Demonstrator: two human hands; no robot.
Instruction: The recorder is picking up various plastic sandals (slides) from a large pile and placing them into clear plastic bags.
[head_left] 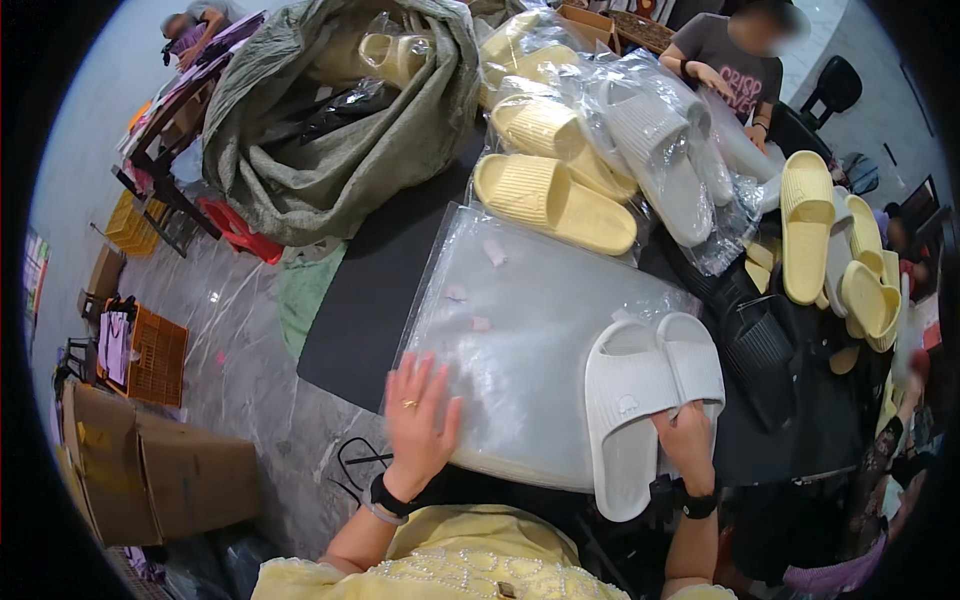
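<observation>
A pair of white ribbed slide sandals [622,395] lies side by side at the right edge of a stack of clear plastic bags [520,350]. My right hand [686,446] is closed on the pair, its fingers tucked under the strap of the right-hand sandal. My left hand [418,425] rests with fingers spread on the left edge of the bag stack and holds nothing. Just beyond the stack lies a yellow slide sandal [590,212]. To the right of the white pair are black slide sandals [758,350].
Yellow and grey sandals in clear bags [655,140] are heaped at the back. A large grey-green sack [270,160] stands back left. Loose yellow sandals [808,225] pile up at the right. A co-worker [735,70] sits across. Cardboard boxes [195,470] and an orange crate [158,350] are on the floor left.
</observation>
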